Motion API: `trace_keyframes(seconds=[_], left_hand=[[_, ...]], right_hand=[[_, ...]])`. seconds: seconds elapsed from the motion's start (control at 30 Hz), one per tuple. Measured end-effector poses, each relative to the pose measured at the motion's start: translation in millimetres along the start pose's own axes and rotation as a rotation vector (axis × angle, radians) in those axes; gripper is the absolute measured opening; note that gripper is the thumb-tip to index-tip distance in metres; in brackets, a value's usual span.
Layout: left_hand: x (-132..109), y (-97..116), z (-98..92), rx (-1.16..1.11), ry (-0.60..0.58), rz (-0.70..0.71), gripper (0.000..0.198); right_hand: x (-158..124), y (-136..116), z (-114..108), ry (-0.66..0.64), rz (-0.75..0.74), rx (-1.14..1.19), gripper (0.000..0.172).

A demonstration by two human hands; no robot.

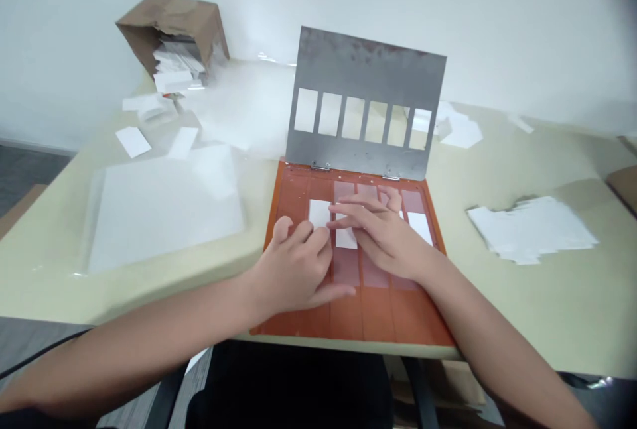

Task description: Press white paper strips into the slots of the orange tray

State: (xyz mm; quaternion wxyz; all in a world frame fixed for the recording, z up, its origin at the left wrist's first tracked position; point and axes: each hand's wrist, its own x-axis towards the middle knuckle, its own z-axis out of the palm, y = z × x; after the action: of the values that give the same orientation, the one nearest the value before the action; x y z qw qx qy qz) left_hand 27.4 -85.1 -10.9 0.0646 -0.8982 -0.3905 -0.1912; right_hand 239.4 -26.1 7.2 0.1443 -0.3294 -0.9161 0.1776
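Observation:
My left hand (296, 266) rests on the lower middle of an orange board (293, 197), its fingertips at the lower edge of a white rectangular card (319, 213). My right hand (383, 233) lies spread across the board's middle, with its fingers over a second white card (346, 238). A third white card (421, 227) sits just beyond that hand, in a lane to the right. Dark lines divide the board into lanes. A steel plate (365, 84) with six rectangular windows stands tilted up on hinges along the board's far edge.
A torn cardboard box (169, 28) lies tipped at the far left, spilling white cards across the pale table (547, 323). A clear bag of white sheets (164, 210) lies at left, a loose pile of white cards (530, 229) at right. A white wall backs the table.

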Motion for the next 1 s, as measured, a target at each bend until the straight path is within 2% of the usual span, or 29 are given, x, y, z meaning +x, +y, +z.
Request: trace_keyframes(seconds=[0.13,0.3,0.33,0.43,0.47,0.57,0.67,0.8,0.9,1.0], left_hand=[[6.6,-19.0,5.1,-0.171,-0.018,-0.034,0.038],[15.8,-41.3,6.6,-0.234,-0.004,0.016,0.026],[17.3,-44.9,5.8,-0.228,-0.008,-0.008,0.028],[19.8,-53.2,3.9,-0.213,-0.085,-0.083,0.054],[20.2,-55.0,4.0,-0.215,-0.114,-0.098,0.057],[20.4,-58.3,5.7,-0.238,-0.155,-0.124,0.054],[20.1,-59.9,8.0,-0.266,-0.143,-0.139,0.054],[19.6,-62.2,11.3,-0.331,-0.045,-0.131,0.056],[20.9,-62.9,14.2,-0.444,0.124,-0.042,0.047],[23.7,-61.2,15.3,-0.564,0.283,0.046,0.033]], right_hand=[[-1.4,-0.9,0.9,0.011,0.005,-0.009,0.061],[-3.4,3.7,0.8,0.090,0.002,-0.034,0.051],[-4.1,5.7,0.7,0.115,0.004,-0.045,0.048],[-5.3,11.1,0.9,0.179,0.013,-0.064,0.038],[-5.3,12.2,1.1,0.194,0.016,-0.063,0.036],[-3.7,13.3,1.7,0.208,0.012,-0.043,0.033],[-1.5,13.0,2.1,0.199,0.015,-0.034,0.032],[0.8,12.3,2.0,0.198,0.053,-0.009,0.028],[1.7,9.5,2.0,0.188,0.105,0.060,0.028],[1.9,4.4,3.4,0.142,0.137,0.170,0.038]])
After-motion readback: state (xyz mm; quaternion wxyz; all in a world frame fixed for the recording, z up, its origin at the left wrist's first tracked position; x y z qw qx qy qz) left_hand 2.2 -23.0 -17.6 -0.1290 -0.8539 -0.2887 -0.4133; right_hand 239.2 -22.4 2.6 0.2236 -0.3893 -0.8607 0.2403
